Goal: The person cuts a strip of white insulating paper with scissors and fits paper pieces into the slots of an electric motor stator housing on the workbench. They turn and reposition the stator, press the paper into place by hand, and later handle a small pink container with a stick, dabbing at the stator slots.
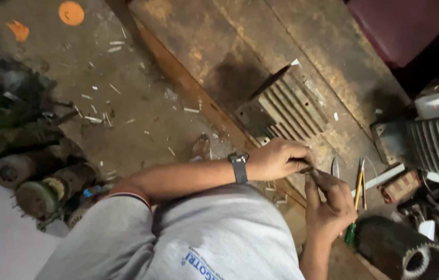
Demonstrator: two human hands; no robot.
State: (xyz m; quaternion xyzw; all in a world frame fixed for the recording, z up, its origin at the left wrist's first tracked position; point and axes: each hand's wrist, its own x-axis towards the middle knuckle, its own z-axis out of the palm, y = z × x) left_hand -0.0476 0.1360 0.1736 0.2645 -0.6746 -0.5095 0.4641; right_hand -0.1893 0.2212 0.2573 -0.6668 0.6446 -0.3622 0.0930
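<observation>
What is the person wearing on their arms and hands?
Both hands are bare, no gloves. The left hand has a dark wristwatch with a wide strap on its wrist. A grey short sleeve with a dark edge covers the upper arm. The right hand wears nothing.

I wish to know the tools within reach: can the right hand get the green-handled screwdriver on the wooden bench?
Probably yes. The green-handled screwdriver lies just beside the right hand, nothing between, but both hands, the left hand too, pinch a small dark part.

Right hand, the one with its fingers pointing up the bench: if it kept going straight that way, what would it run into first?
Most likely the left hand, which already meets the right hand at the fingertips; beyond that lies the ribbed metal housing. Depth is hard to judge.
</observation>
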